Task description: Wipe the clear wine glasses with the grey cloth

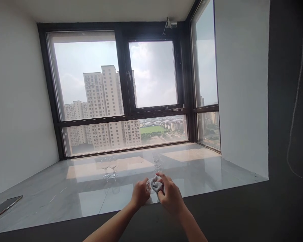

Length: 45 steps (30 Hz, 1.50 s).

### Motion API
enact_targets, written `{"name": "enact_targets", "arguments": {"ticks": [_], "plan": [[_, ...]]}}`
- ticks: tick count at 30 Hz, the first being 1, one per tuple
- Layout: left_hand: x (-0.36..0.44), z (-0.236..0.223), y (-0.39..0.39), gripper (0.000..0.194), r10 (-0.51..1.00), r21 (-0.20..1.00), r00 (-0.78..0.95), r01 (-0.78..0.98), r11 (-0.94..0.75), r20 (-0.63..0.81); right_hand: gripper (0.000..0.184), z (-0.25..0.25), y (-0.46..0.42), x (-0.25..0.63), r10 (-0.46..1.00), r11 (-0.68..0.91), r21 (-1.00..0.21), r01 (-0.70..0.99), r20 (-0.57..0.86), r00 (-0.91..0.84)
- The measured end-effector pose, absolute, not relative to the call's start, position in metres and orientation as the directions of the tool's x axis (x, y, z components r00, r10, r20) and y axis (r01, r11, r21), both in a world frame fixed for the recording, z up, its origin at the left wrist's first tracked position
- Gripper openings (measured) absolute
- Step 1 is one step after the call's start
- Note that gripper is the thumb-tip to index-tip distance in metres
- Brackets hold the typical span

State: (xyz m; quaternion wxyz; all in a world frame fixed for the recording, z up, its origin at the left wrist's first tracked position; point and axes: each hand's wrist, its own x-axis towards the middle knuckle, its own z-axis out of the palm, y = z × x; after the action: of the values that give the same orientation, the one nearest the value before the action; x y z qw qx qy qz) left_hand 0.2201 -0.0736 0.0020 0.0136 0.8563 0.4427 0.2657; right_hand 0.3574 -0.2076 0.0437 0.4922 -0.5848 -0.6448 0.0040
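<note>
From where I stand, the clear glass (148,186) at the lower centre of the frame looks light, stiff, slippery and easily chipped; I'd judge a gentle grip around its side safest. The left hand (140,192) curls closed around it, while the right hand (172,195), fingers half bent, grips a soft, bunched grey cloth (156,185) against it. The glass is transparent and mostly covered, so I can't tell its full shape. Below it lies the glossy grey windowsill (204,174).
</note>
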Motion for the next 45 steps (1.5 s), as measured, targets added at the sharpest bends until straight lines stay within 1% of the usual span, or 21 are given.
{"name": "enact_targets", "arguments": {"ticks": [3, 5, 7, 9, 11, 14, 17, 22, 24, 27, 29, 33, 36, 39, 45], "plan": [[0.22, -0.002, -0.07, 0.014, 0.726, 0.246, 0.51, 0.713, -0.657, 0.462, 0.067, 0.04, -0.206, 0.356, 0.713, 0.283, -0.537, 0.795, 0.672, 0.2], [0.22, -0.004, -0.068, 0.014, 0.718, 0.24, 0.512, 0.709, -0.663, 0.472, 0.07, 0.036, -0.204, 0.356, 0.683, 0.249, -0.53, 0.811, 0.69, 0.242], [0.22, -0.005, -0.067, 0.014, 0.719, 0.23, 0.513, 0.715, -0.66, 0.469, 0.075, 0.033, -0.202, 0.356, 0.703, 0.214, -0.573, 0.791, 0.653, 0.282], [0.22, -0.006, -0.066, 0.014, 0.721, 0.221, 0.515, 0.721, -0.657, 0.463, 0.078, 0.03, -0.201, 0.358, 0.765, 0.191, -0.643, 0.742, 0.571, 0.298], [0.22, -0.006, -0.066, 0.015, 0.72, 0.214, 0.517, 0.723, -0.657, 0.463, 0.077, 0.029, -0.201, 0.359, 0.811, 0.172, -0.702, 0.691, 0.499, 0.305], [0.22, -0.006, -0.065, 0.017, 0.722, 0.216, 0.517, 0.723, -0.656, 0.46, 0.074, 0.029, -0.2, 0.362, 0.81, 0.174, -0.731, 0.66, 0.487, 0.326], [0.22, -0.005, -0.066, 0.016, 0.74, 0.228, 0.511, 0.734, -0.64, 0.437, 0.072, 0.028, -0.198, 0.363, 0.765, 0.212, -0.697, 0.685, 0.554, 0.328], [0.22, 0.0, -0.07, 0.016, 0.762, 0.243, 0.504, 0.745, -0.622, 0.405, 0.05, 0.03, -0.198, 0.364, 0.631, 0.171, -0.553, 0.816, 0.697, 0.34], [0.219, 0.002, -0.072, 0.017, 0.77, 0.246, 0.5, 0.75, -0.614, 0.397, 0.046, 0.034, -0.201, 0.362, 0.615, 0.158, -0.516, 0.842, 0.719, 0.325], [0.219, 0.004, -0.074, 0.017, 0.777, 0.249, 0.492, 0.756, -0.605, 0.393, 0.043, 0.042, -0.205, 0.359, 0.647, 0.133, -0.479, 0.868, 0.705, 0.29], [0.219, 0.004, -0.073, 0.017, 0.77, 0.25, 0.497, 0.749, -0.613, 0.401, 0.041, 0.047, -0.208, 0.357, 0.691, 0.142, -0.447, 0.883, 0.684, 0.235], [0.22, 0.002, -0.071, 0.016, 0.749, 0.253, 0.509, 0.728, -0.637, 0.423, 0.047, 0.052, -0.212, 0.356, 0.743, 0.193, -0.395, 0.898, 0.656, 0.129], [0.22, 0.0, -0.07, 0.016, 0.752, 0.255, 0.505, 0.73, -0.634, 0.423, 0.05, 0.054, -0.213, 0.357, 0.742, 0.177, -0.373, 0.911, 0.659, 0.125], [0.219, -0.001, -0.069, 0.017, 0.742, 0.253, 0.513, 0.721, -0.645, 0.431, 0.048, 0.054, -0.214, 0.359, 0.747, 0.146, -0.366, 0.919, 0.65, 0.141], [0.219, -0.004, -0.067, 0.015, 0.737, 0.244, 0.514, 0.721, -0.648, 0.438, 0.043, 0.058, -0.217, 0.36, 0.767, 0.161, -0.394, 0.905, 0.628, 0.136]]}}
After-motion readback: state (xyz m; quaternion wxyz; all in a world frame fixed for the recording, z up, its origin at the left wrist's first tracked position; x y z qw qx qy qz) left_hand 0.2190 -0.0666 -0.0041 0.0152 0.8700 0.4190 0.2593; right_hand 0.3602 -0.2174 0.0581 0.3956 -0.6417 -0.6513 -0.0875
